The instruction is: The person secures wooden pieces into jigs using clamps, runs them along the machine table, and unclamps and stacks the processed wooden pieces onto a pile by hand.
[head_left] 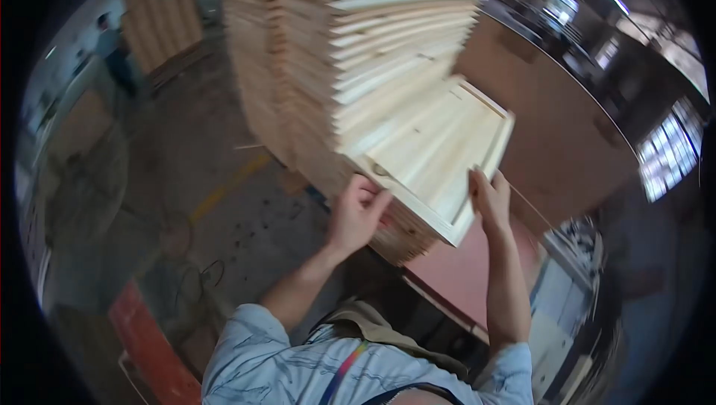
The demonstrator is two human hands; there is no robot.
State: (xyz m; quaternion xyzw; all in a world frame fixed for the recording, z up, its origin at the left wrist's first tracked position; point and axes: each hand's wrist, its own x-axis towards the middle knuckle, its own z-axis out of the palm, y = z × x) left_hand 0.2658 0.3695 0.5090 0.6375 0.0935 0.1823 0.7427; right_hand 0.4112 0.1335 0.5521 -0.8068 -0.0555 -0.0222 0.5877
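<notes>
A pale wooden panel with a raised frame round its edge (429,151) lies slightly tilted on top of a lower stack of similar panels (406,237). My left hand (360,209) grips its near left corner, fingers curled at the edge. On its right edge my right hand (490,198) is closed, thumb toward the top face. Behind the panel rises a taller stack of the same wooden panels (298,69), their edges showing as ridges. The fingertips under the panel are hidden.
A large brown board surface (552,121) spreads to the right of the stacks. A reddish tabletop (466,271) lies below the panel. Leaning wooden boards (160,21) and a person (113,54) are at the far left. A red plank (153,341) is at lower left.
</notes>
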